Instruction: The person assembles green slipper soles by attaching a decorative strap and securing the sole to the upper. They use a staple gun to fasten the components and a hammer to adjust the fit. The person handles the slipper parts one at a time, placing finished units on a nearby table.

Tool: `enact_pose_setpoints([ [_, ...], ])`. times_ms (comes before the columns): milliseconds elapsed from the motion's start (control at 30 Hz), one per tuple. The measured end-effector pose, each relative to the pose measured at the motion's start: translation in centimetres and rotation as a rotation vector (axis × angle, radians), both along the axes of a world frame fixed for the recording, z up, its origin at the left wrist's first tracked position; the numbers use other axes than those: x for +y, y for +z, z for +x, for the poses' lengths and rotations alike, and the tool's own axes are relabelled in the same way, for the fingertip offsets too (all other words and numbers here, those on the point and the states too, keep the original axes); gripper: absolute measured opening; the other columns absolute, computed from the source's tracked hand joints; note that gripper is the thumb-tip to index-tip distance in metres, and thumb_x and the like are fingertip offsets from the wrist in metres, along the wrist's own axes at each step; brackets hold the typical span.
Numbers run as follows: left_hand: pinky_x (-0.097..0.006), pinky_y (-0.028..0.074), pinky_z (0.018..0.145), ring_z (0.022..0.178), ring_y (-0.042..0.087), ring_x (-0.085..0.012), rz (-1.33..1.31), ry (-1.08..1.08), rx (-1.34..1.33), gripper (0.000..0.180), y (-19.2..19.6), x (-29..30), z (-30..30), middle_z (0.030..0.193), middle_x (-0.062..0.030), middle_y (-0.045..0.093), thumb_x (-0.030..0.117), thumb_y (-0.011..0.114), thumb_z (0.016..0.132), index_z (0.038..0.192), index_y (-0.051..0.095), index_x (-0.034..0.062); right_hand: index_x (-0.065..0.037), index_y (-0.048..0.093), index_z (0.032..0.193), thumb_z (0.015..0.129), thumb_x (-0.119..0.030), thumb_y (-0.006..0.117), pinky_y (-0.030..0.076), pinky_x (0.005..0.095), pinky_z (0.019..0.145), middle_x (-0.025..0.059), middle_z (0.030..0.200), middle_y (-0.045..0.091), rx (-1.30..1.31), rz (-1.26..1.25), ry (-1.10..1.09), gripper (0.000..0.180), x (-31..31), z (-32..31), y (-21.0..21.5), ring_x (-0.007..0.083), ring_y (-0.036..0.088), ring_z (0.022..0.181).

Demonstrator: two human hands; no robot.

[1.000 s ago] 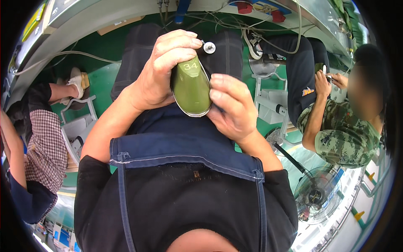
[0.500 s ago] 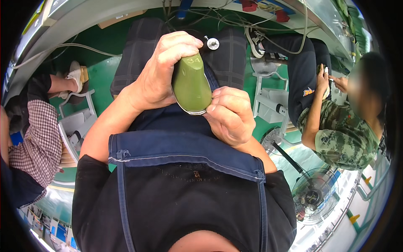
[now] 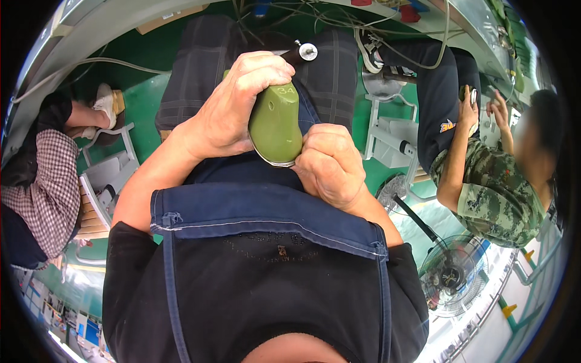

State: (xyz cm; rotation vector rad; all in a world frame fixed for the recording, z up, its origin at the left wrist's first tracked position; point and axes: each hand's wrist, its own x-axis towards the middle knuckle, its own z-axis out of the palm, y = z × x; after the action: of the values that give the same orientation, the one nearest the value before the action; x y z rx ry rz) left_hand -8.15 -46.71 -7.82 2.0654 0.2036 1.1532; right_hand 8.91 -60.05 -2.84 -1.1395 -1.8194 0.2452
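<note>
A green shoe last (image 3: pixel 276 130) is held up over my lap, its narrow end pointing away from me. A thin, pale, dark-edged rim runs round its near rounded end. My left hand (image 3: pixel 239 100) wraps the last from the left, with fingers over the far end and thumb beneath. On the right, my right hand (image 3: pixel 333 160) is closed, its fingertips pressed against the lower right edge of the last. Whatever lies between those fingertips is hidden.
Beyond the last, a round metal disc on a post (image 3: pixel 308 52) stands between my knees. A co-worker in a camouflage shirt (image 3: pixel 496 190) sits at right, another person in a checked garment (image 3: pixel 57 169) at left. A black fan (image 3: pixel 451 275) stands behind on the right. Cables (image 3: pixel 339 15) hang ahead.
The last has tipped slightly, showing more of its top end. My right hand's fingers have curled tighter at its edge. The co-worker at right has raised one hand.
</note>
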Motion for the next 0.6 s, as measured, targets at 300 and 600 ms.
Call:
enact_pose_setpoints([
  [300, -0.048, 0.047, 0.105, 0.121, 0.056, -0.0386, -0.133, 0.022, -0.011, 0.094, 0.0, -1.0, 1.3, 0.134, -0.0225, 0.055, 0.007, 0.094, 0.062, 0.140, 0.042, 0.0022, -0.001, 0.067, 0.087, 0.062, 0.003, 0.086, 0.058, 0.0378, 0.068, 0.0110, 0.094, 0.063, 0.040, 0.016, -0.069, 0.032, 0.0, 0.6, 0.0, 0.0299, 0.066, 0.081],
  [600, -0.045, 0.048, 0.103, 0.121, 0.056, -0.0367, -0.167, 0.011, -0.058, 0.092, -0.9, -2.1, 0.6, 0.135, -0.0234, 0.054, 0.006, 0.094, 0.065, 0.140, 0.041, 0.0024, -0.004, 0.069, 0.101, 0.061, -0.013, 0.098, 0.058, 0.0371, 0.079, 0.0092, 0.100, 0.068, 0.223, -0.087, -0.052, 0.051, -0.6, 0.3, 0.2, 0.0287, 0.070, 0.090],
])
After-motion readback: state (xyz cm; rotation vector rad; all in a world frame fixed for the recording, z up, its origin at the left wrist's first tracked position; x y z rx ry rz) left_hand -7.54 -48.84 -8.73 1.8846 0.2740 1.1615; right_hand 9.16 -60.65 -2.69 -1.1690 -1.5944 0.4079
